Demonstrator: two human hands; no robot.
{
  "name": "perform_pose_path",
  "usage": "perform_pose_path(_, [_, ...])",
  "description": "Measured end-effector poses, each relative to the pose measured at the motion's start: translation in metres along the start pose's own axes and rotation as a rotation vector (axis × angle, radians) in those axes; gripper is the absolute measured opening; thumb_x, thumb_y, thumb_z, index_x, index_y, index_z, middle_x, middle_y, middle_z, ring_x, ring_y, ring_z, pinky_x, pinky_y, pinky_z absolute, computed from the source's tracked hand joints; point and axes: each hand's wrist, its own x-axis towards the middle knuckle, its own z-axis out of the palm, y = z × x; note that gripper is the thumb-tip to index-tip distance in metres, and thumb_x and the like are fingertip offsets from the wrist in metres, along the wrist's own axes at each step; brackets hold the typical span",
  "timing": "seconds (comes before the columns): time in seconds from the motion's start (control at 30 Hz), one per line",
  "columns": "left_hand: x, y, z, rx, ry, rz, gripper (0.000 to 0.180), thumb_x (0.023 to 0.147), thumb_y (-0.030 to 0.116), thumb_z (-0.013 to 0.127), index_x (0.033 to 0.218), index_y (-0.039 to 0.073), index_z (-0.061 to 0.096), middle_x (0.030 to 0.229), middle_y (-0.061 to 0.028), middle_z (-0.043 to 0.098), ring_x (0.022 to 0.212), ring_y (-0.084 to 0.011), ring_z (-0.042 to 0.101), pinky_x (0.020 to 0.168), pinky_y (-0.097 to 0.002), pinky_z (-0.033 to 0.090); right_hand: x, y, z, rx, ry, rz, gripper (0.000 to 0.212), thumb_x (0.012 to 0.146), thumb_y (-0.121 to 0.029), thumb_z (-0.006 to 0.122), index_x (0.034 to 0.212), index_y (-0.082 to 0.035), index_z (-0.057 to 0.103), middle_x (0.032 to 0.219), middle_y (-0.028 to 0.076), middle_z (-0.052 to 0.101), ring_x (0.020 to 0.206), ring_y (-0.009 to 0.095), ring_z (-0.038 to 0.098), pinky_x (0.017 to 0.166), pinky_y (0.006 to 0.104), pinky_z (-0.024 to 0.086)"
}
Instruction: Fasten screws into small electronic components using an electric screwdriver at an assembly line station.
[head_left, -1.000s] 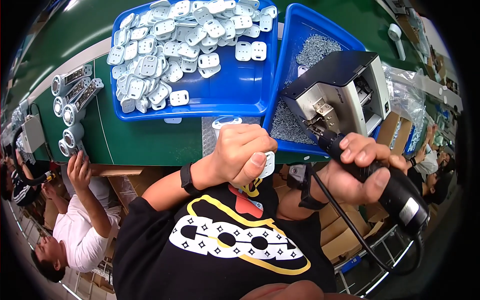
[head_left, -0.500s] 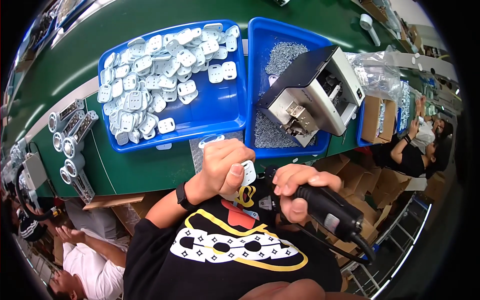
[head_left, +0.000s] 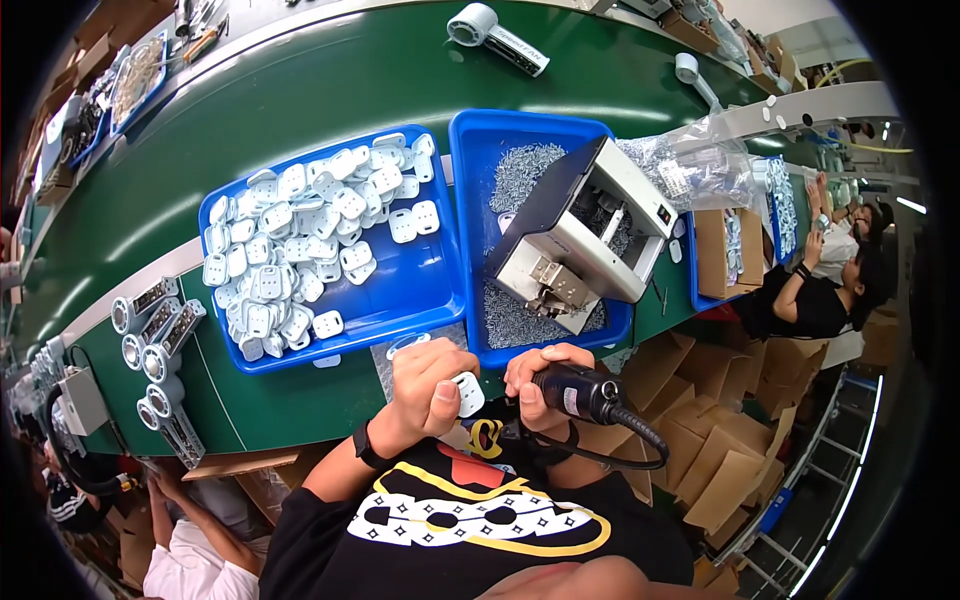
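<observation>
My left hand (head_left: 428, 390) is closed in a fist just in front of the trays, pinching a small white plastic plate (head_left: 470, 396) with several holes. My right hand (head_left: 543, 388) grips a black corded electric screwdriver (head_left: 580, 393) near the screw tray's front edge. The driver's tip is hidden. Beyond that hand, a screw feeder (head_left: 580, 235) stands tilted in a blue tray (head_left: 466, 150) with loose screws (head_left: 520, 178) around it. A second blue tray (head_left: 400, 290), to the left, holds a heap of similar white plates (head_left: 300, 240).
White-and-grey handled units (head_left: 160, 360) lie at the table's left; another (head_left: 497, 38) lies farther back. A plastic bag of screws (head_left: 690, 165) and a cardboard box (head_left: 725, 250) sit right of the feeder. Open cartons (head_left: 720, 450) stand below the edge. Co-workers sit on both sides.
The view has shifted, so the trays sit lower in it. My right hand has brought the screwdriver closer to the screw tray and turned it more level. My left hand still holds the plate.
</observation>
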Motion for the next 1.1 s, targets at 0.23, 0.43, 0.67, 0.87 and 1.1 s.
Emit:
perform_pose_path(0.23, [0.002, 0.000, 0.002, 0.009, -0.013, -0.009, 0.050, 0.101, 0.035, 0.035, 0.076, 0.000, 0.061, 0.063, -0.0104, 0.059, 0.051, -0.0238, 0.057, 0.050, -0.0338, 0.042, 0.003, 0.002, 0.001, -0.056, 0.023, 0.065, 0.048, 0.089, -0.009, 0.068, 0.125, -0.005, 0.037, 0.073, 0.007, 0.054, 0.058, 0.016, 0.055, 0.057, 0.0318, 0.052])
perform_pose_path(0.43, [0.002, -0.001, -0.001, 0.004, -0.038, -0.008, 0.048, 0.103, 0.034, 0.038, 0.079, 0.001, 0.063, 0.066, -0.0103, 0.061, 0.053, -0.0262, 0.059, 0.050, -0.0361, 0.044, 0.005, 0.001, 0.000, -0.039, 0.000, 0.094, 0.049, 0.089, -0.007, 0.068, 0.126, -0.004, 0.037, 0.073, 0.007, 0.054, 0.059, 0.016, 0.055, 0.058, 0.0315, 0.052])
perform_pose_path(0.67, [0.003, -0.002, -0.002, 0.035, -0.074, -0.008, 0.049, 0.103, 0.035, 0.037, 0.079, 0.001, 0.062, 0.067, -0.0100, 0.061, 0.053, -0.0254, 0.059, 0.050, -0.0356, 0.045, 0.005, 0.005, -0.006, -0.061, -0.013, 0.139, 0.053, 0.087, -0.005, 0.069, 0.128, -0.005, 0.035, 0.074, 0.007, 0.054, 0.061, 0.016, 0.055, 0.058, 0.0312, 0.052])
perform_pose_path(0.87, [0.003, 0.000, 0.000, 0.088, -0.116, -0.062, 0.057, 0.104, 0.042, 0.031, 0.078, 0.001, 0.060, 0.065, -0.0101, 0.060, 0.053, -0.0236, 0.059, 0.051, -0.0335, 0.044, 0.020, -0.005, -0.010, -0.240, -0.119, 0.084, 0.048, 0.084, -0.007, 0.075, 0.122, -0.001, 0.046, 0.076, 0.008, 0.063, 0.059, 0.016, 0.061, 0.055, 0.0293, 0.052])
perform_pose_path(1.1, [0.010, -0.002, -0.001, 0.119, -0.208, -0.054, 0.048, 0.103, 0.036, 0.039, 0.082, -0.001, 0.062, 0.067, -0.0098, 0.061, 0.054, -0.0254, 0.060, 0.052, -0.0343, 0.048, 0.043, 0.009, -0.004, -0.121, -0.211, -0.072, 0.048, 0.077, -0.013, 0.082, 0.115, 0.002, 0.058, 0.075, 0.010, 0.067, 0.058, 0.021, 0.066, 0.054, 0.0303, 0.053])
